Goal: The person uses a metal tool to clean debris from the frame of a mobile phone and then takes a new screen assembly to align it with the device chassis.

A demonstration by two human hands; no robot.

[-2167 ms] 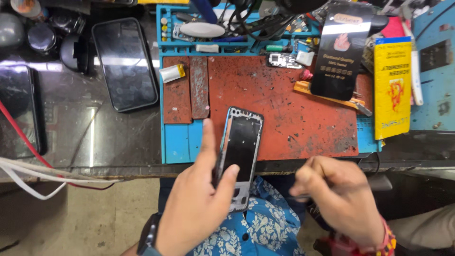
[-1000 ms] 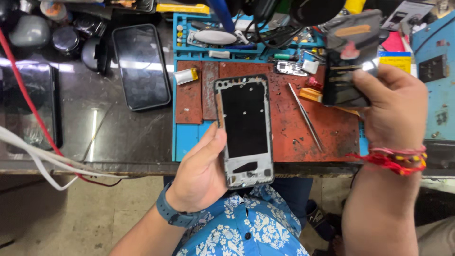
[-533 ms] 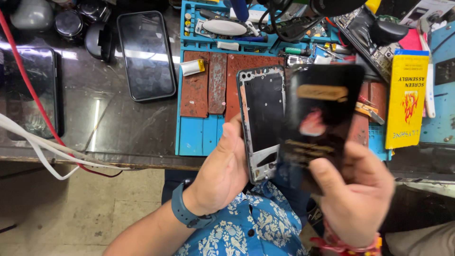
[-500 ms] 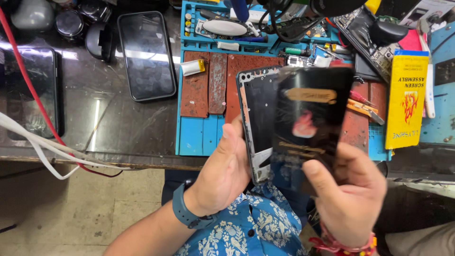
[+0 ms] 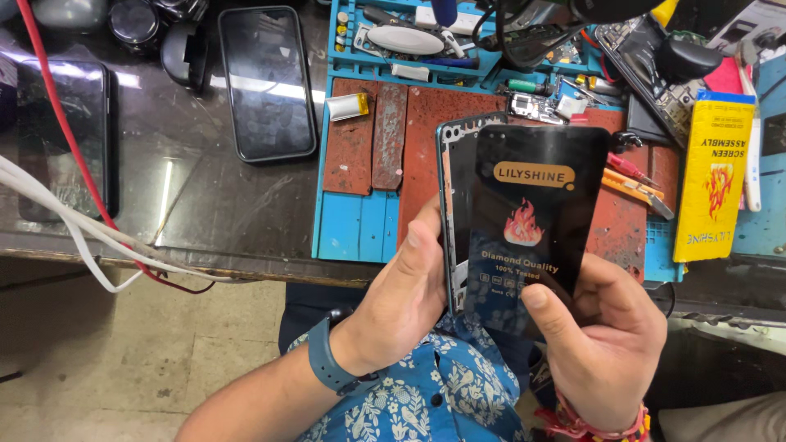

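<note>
My left hand (image 5: pixel 401 303) grips a phone frame (image 5: pixel 452 196) by its left edge, upright above the bench edge. My right hand (image 5: pixel 602 340) holds a black replacement screen (image 5: pixel 528 221) with a gold label and a flame picture on its film. The screen lies over the frame and hides most of it; only the frame's left rim and top corner show. Both hands are in front of the rust-red work mat (image 5: pixel 442 123). A dark blue watch band is on my left wrist.
A black phone (image 5: pixel 267 82) lies face up on the dark glass bench, another phone (image 5: pixel 64 139) at far left. A blue tool tray (image 5: pixel 426 37) with small parts sits behind the mat. A yellow box (image 5: pixel 714 184) lies right. White and red cables (image 5: pixel 82 213) cross the left.
My left hand lifted the frame off the mat. My right hand put down a thin tool, picked up the black screen at the right and brought it over the frame.
</note>
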